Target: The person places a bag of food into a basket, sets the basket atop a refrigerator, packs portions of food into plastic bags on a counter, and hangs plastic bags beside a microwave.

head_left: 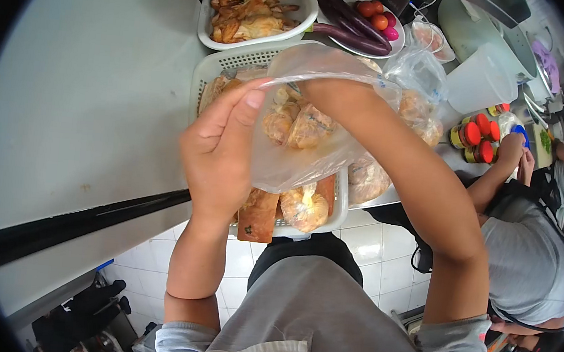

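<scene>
One large clear bag hangs with its mouth spread above the middle of a white basket, its thin film creased and cloudy. The left hand pinches the rim between thumb and fingers on the side toward the basket's left edge; the right arm goes in under the opposite rim, and whether that right hand grips anything I cannot tell, since the film hides it. Reaching inside seems to be the step in hand, and the next move calls for a mouth kept wide and a gentle touch, as such film could snag or tear. Two lumpy packets, yellowish and wet-looking, show within the mouth. Near the basket's near edge sit a flat brown slab with square corners and a round, knotted pouch, glossy and tight. More bagged lumps rest just outside the basket's right edge. Beyond its far edge, a smooth white tub holds browned, wrinkled poultry, beside sleek eggplants on a plate. Toward the bench's right end stand red-lidded jars, near a co-worker's hands.
</scene>
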Demonstrator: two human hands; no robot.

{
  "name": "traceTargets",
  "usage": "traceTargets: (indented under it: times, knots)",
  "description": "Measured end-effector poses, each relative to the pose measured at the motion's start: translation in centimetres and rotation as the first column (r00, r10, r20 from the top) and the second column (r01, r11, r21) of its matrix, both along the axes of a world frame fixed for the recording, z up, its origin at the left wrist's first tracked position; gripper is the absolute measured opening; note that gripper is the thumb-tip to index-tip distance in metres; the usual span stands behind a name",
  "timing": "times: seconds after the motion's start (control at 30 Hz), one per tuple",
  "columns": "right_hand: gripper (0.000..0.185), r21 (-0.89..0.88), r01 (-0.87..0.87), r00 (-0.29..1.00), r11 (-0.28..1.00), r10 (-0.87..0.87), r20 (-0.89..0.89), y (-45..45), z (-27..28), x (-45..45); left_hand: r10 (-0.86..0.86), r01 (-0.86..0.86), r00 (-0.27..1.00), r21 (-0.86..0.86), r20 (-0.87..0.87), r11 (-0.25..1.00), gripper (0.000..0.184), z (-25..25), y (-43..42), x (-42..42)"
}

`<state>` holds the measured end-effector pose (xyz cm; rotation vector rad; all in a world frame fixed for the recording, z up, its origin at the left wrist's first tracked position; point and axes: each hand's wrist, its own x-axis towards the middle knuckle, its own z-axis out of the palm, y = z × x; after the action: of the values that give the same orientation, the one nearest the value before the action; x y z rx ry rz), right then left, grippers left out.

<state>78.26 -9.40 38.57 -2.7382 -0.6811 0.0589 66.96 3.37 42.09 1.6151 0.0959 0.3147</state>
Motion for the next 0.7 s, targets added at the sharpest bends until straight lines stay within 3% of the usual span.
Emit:
traceTargets:
  times: [0.03,0.07,0.1,0.23,0.3,0.33,0.43,0.47,0.53,0.57,0.63,0.7]
  knots:
    - [0.024,-0.003,-0.001,1.0,1.0,0.001,0.001,-0.2,-0.1,0.5,0.001,-0.001,1.0,-0.003,0.001,1.0,0.021,0.0,-0.1,0.1]
    - [0.029,0.037,-0.049,0.951,0.998,0.058,-0.302,-0.5,-0.2,0.8,-0.005,0.005,1.0,-0.004,0.011,1.0,0.021,-0.1,-0.3,0.3]
    - [0.035,0.09,-0.081,0.811,0.993,0.118,-0.574,-0.8,-0.2,1.0,-0.014,0.014,1.0,-0.005,0.022,1.0,0.021,-0.2,-0.4,0.5]
    - [0.052,0.17,-0.012,0.924,0.985,0.076,-0.375,-1.3,-1.8,-2.1,0.008,-0.006,0.998,0.032,-0.056,0.999,0.022,-0.6,0.0,0.6]
    - [0.057,-0.256,-0.107,0.994,0.961,0.106,-0.017,-1.9,-3.4,-3.0,0.008,-0.008,0.992,-0.001,-0.125,1.0,0.023,-0.7,0.0,0.1]
    - [0.052,-0.382,-0.107,0.994,0.918,0.095,-0.052,-1.7,-4.2,-3.0,0.004,-0.004,0.992,0.0,-0.124,1.0,0.023,-0.8,-0.1,-0.1]
    - [0.047,-0.528,-0.207,0.977,0.823,0.147,-0.152,-1.8,-3.4,-3.9,0.017,-0.016,1.0,0.032,-0.024,0.999,0.023,-1.2,-0.4,-0.5]
    - [0.047,-0.53,-0.206,0.978,0.822,0.149,-0.149,-1.7,-2.9,-3.8,0.01,-0.009,1.0,0.058,-0.018,0.998,0.023,-1.3,-0.4,-0.7]
    - [0.043,-0.516,-0.187,0.939,0.836,-0.002,-0.344,-2.0,-1.6,-3.7,0.004,-0.003,1.0,0.081,-0.012,0.997,0.022,-1.5,-0.5,-1.2]
    - [0.043,-0.521,-0.186,0.941,0.833,-0.001,-0.338,-2.3,-1.0,-3.8,-0.006,0.005,1.0,0.109,0.016,0.994,0.022,-1.5,-0.8,-1.4]
    - [0.023,-0.453,-0.17,0.975,0.875,0.083,-0.205,-2.8,0.4,-4.4,-0.015,0.009,0.999,0.131,0.045,0.991,0.022,-1.7,-0.8,-1.6]
    - [0.023,-0.469,-0.173,0.978,0.866,0.095,-0.186,-3.0,2.2,-4.2,-0.027,0.013,0.994,0.124,0.107,0.992,0.021,-1.8,-0.7,-1.6]
